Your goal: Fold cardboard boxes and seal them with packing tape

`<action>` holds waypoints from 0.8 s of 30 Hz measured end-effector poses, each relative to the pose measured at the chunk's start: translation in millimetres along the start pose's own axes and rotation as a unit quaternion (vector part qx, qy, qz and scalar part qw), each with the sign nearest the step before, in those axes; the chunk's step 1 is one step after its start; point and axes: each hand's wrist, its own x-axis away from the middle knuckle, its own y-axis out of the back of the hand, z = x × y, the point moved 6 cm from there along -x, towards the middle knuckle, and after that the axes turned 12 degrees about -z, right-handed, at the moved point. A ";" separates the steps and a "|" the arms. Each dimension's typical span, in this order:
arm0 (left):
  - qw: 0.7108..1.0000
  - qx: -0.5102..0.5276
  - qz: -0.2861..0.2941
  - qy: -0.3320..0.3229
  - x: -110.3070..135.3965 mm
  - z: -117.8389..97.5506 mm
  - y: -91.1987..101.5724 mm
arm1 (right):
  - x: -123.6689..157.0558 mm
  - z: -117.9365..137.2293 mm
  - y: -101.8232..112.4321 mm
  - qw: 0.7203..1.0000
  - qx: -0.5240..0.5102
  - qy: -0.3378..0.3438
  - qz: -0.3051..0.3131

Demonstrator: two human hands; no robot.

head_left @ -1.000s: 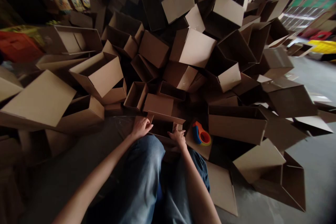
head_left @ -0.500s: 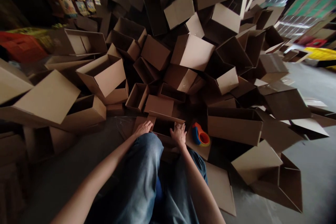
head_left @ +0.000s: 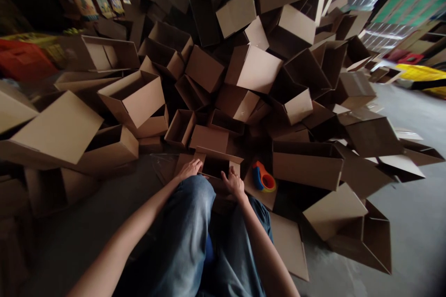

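Note:
A small cardboard box (head_left: 223, 153) stands open-topped in front of my knees, its inside dark and its far flap raised. My left hand (head_left: 190, 169) is at the box's left side, with bent fingers closed over the edge of the flap there. My right hand (head_left: 234, 182) rests at the near right corner, thumb and fingers apart, touching the cardboard. The undersides of the fingers and the box's near wall are partly hidden by my hands and knees. Just right of my right hand, an orange and blue tape dispenser (head_left: 264, 177) lies on a piece of cardboard.
Opened cardboard boxes (head_left: 254, 67) are heaped ahead and to both sides. A long open box (head_left: 306, 162) sits beyond the tape dispenser, and a flat cardboard sheet (head_left: 289, 243) lies by my right leg. Grey floor (head_left: 411, 213) shows at right. A red-orange crate (head_left: 26, 60) is far left.
My right hand has slid from lying spread on the right flap toward the near edge of the box, uncovering that flap. My left hand has barely moved. The view has shifted slightly.

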 end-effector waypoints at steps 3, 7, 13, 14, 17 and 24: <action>1.000 0.018 -0.002 0.011 3.7 1.0 -0.3 | 3.0 0.3 -3.2 0.999 0.004 0.006 0.033; 0.999 0.031 0.020 0.024 5.3 2.9 -3.4 | -0.1 1.5 -4.3 0.998 0.008 0.012 0.057; 0.998 0.026 0.050 0.021 0.9 3.1 -5.4 | -3.9 1.6 -6.0 0.997 0.017 0.018 0.079; 0.998 0.024 0.053 0.022 0.2 3.2 -5.5 | -3.9 1.6 -6.2 0.996 0.019 0.019 0.081; 0.998 0.018 0.062 0.024 -1.5 3.4 -6.0 | -3.3 1.6 -6.7 0.996 0.022 0.019 0.083; 0.996 0.010 0.086 0.032 -5.3 1.6 -4.1 | -8.4 1.3 -8.1 0.996 0.029 0.029 0.083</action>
